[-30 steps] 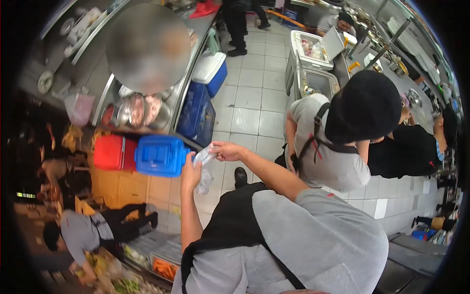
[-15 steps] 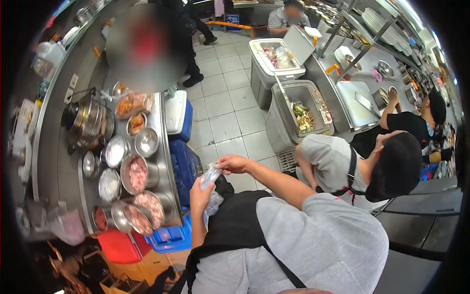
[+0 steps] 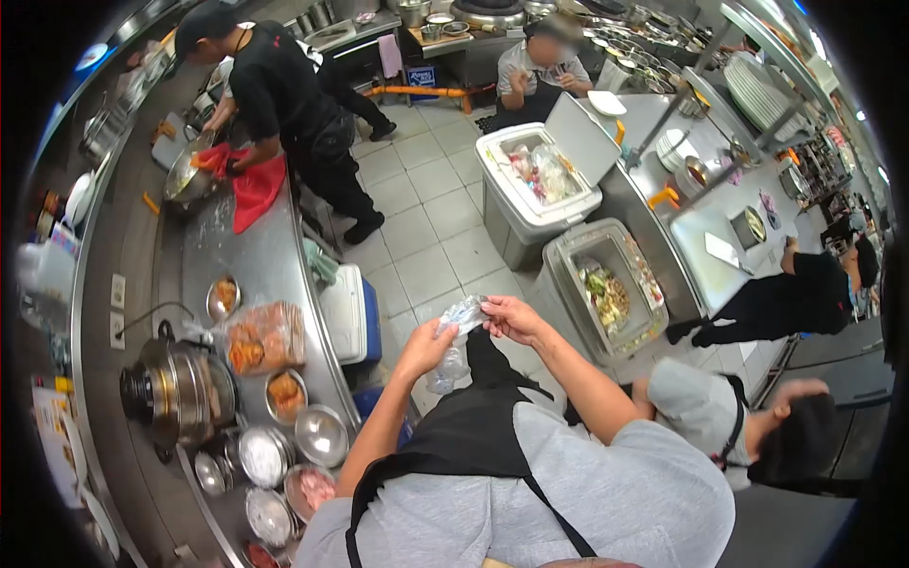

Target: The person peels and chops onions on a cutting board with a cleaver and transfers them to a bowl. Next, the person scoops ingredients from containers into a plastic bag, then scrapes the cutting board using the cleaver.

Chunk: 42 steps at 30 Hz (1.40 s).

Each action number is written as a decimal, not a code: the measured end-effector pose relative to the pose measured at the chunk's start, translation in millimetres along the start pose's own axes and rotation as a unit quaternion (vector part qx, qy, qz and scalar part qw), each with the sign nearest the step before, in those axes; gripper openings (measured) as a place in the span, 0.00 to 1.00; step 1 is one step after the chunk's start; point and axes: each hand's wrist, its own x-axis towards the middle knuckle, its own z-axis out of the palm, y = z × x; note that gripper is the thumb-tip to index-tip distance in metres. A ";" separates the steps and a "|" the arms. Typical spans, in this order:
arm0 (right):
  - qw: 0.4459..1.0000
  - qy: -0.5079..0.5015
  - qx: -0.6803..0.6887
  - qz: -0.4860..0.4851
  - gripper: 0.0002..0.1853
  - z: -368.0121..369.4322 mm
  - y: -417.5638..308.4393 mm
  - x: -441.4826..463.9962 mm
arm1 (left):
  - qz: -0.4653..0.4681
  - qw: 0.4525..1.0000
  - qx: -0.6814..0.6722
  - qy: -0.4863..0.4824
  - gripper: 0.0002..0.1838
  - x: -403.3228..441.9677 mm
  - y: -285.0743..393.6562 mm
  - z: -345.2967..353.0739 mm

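Between my hands, in front of the black apron (image 3: 445, 431), hangs a crumpled clear plastic bag (image 3: 449, 364). The fingers of my left hand (image 3: 426, 348) are closed on its left side. Its upper right edge is pinched by my right hand (image 3: 512, 319). Whether anything is inside the bag I cannot tell. Left of my hands, the steel counter (image 3: 213, 256) bears a plastic bag of orange-coloured meat (image 3: 268, 338), a bowl of similar meat (image 3: 286, 395), an upturned-looking steel bowl (image 3: 322, 435) and a pot of pale pink meat (image 3: 311, 490).
Ahead on the right stand a white-rimmed bin (image 3: 540, 185) and a food-scrap bin (image 3: 611, 284). A blue-and-white cooler (image 3: 346, 312) sits beside the counter. People are at work: one with a red cloth (image 3: 256, 194), one at the far end, others on the right.
My view has swung, and both hands with the bag now appear farther right. The bag looks more spread out. A person at the counter with a red cloth has become clearly visible.
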 end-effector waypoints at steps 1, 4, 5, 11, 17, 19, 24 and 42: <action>1.000 0.008 0.001 -0.006 0.10 -10.5 -13.9 16.8 | -0.004 1.000 0.002 -0.007 0.20 33.3 -7.0 -5.5; 1.000 0.019 -0.012 -0.005 0.16 -45.6 -62.2 72.2 | -0.002 0.999 -0.027 -0.018 0.19 112.4 -0.1 -35.9; 0.999 0.027 -0.021 0.001 0.19 -53.3 -80.4 89.8 | -0.029 0.998 -0.041 -0.023 0.18 134.6 7.8 -49.8; 0.980 0.047 -0.185 0.055 0.28 -115.4 -178.7 222.9 | -0.103 0.979 -0.168 0.049 0.17 249.6 45.7 -131.2; 0.965 0.142 -0.222 -0.005 0.15 -187.9 -288.8 361.6 | -0.123 0.953 -0.251 0.120 0.14 363.3 54.4 -194.4; 0.954 0.166 -0.247 -0.040 0.15 -204.7 -327.4 401.4 | -0.135 0.942 -0.278 0.128 0.13 411.3 61.5 -217.7; 0.956 0.234 -0.176 -0.031 0.13 -287.2 -395.2 501.7 | -0.133 0.921 -0.340 0.135 0.10 563.5 63.2 -282.0; 0.937 0.195 -0.287 0.050 0.09 -397.0 -672.8 872.5 | -0.036 0.926 -0.319 0.197 0.08 989.4 171.8 -551.8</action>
